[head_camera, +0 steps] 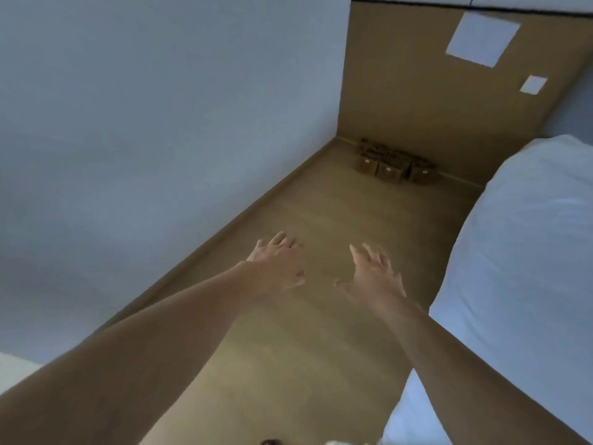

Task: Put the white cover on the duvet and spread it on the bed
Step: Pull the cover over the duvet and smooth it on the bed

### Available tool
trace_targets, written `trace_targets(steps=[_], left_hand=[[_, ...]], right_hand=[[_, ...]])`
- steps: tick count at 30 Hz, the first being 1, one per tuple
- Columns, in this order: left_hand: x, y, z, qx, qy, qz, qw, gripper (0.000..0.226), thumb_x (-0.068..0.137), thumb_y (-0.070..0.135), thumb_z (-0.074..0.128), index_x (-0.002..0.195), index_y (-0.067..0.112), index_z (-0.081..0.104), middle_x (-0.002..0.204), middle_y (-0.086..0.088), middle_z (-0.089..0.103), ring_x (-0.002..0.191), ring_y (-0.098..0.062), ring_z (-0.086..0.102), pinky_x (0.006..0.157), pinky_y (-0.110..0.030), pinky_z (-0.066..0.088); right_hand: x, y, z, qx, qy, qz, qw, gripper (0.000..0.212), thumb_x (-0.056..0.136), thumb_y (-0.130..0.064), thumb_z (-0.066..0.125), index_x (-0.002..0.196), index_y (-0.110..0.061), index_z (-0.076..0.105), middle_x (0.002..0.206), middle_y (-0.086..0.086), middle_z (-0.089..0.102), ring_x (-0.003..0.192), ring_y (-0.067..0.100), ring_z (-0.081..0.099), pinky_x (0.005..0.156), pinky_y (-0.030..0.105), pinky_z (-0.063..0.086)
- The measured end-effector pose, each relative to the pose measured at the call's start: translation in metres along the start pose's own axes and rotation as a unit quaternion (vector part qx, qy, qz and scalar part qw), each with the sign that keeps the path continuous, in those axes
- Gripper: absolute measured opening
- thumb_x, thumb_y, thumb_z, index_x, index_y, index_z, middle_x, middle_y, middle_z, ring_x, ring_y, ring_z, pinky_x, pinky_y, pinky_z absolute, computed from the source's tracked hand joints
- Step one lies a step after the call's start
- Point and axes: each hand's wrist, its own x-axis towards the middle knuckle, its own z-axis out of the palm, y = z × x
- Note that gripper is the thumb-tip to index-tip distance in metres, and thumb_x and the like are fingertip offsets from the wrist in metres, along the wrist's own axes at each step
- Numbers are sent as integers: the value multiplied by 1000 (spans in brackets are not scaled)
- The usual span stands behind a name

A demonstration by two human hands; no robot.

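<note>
- The left hand [279, 264] reaches out in front of the person, palm down over the brown floor [305, 364]. Its fingers are spread and relaxed, with nothing in them.
- The right hand [375, 274] is stretched out just beside it, a gap of bare floor between the two. Its fingers are also loose and slightly fanned, grasping nothing.
- Both forearms are bare and run in from the bottom corners of the view.
- The white bedding [519, 268] lies to the right of the right arm, a plump, soft mass with a rounded edge hanging beside the floor. It is possibly the duvet already in its cover, but the blur does not let me tell cover from filling.
- Neither hand touches the bedding; the right forearm passes in front of its lower edge.
- A pale wall [128, 123] fills the left side and meets the floor along a brown skirting strip [224, 232].
- A brown upright panel [417, 91] closes the far end of the floor.
- On that panel are a large white square sheet [483, 38] and, below and right of it, a smaller white label [533, 84].
- A cluster of small brown boxes [390, 165] sits on the floor against the foot of the panel, well apart from the hands.
</note>
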Motion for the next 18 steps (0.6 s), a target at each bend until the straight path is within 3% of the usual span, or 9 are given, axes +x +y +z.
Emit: trace_targets(steps=[3, 9, 18], left_hand=[[74, 9, -22, 11, 0, 64, 998, 60, 97, 44, 47, 148, 16, 33, 154, -3, 33, 147, -24, 20, 112, -48, 32], [229, 85, -65, 22, -11, 179, 983, 73, 99, 48, 48, 158, 23, 12, 166, 1, 10, 153, -22, 6, 121, -51, 18], [434, 189, -164, 19, 14, 270, 962, 75, 98, 51, 47, 158, 24, 11, 166, 2, 9, 153, -21, 4, 121, -53, 20]], right_hand=[[33, 30, -14, 32, 14, 56, 998, 83, 92, -52, 55, 158, -26, 12, 165, -2, 5, 153, 23, -2, 118, 55, 18], [115, 118, -56, 57, 49, 160, 984, 83, 91, -51, 53, 158, -25, 10, 165, -4, 3, 153, 23, -5, 118, 54, 21], [246, 250, -187, 26, 102, 250, 962, 80, 93, -51, 52, 157, -23, 12, 165, 1, 6, 152, 26, -3, 115, 53, 23]])
